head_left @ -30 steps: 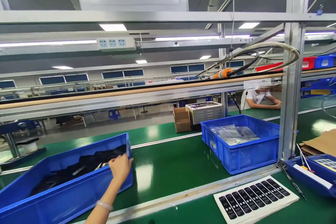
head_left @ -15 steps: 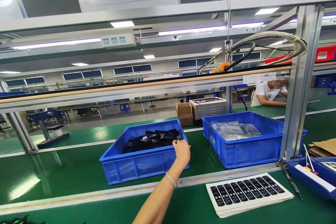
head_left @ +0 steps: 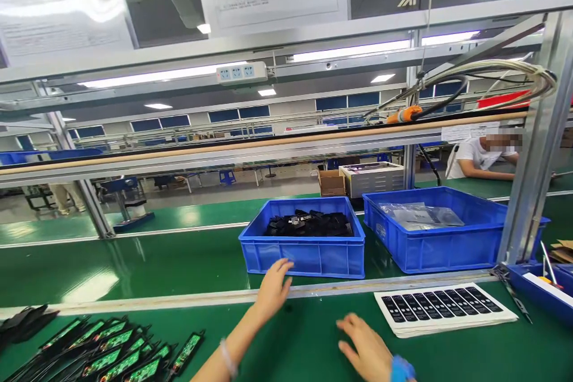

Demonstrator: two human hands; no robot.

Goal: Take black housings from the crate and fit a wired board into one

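My left hand (head_left: 273, 287) reaches forward with fingers apart, just short of the front wall of a blue bin (head_left: 304, 253) that holds black parts (head_left: 308, 224). It holds nothing. My right hand (head_left: 364, 346) hovers low over the green bench, fingers spread and empty, with a blue band at the wrist. A white sheet of black labels (head_left: 443, 305) lies to the right of my right hand. Several black-framed green circuit strips (head_left: 116, 351) lie fanned out at the lower left.
A second blue bin (head_left: 443, 248) with clear plastic bags stands right of the first. An aluminium post (head_left: 530, 179) rises at the right, beside a blue tray (head_left: 544, 292) with tools. A metal rail (head_left: 179, 299) crosses the bench. A person in white sits far right.
The view has swung left and down. My left hand has let go of the bin's rim and dropped in front of it. My right hand has come into view, and the circuit strips too.
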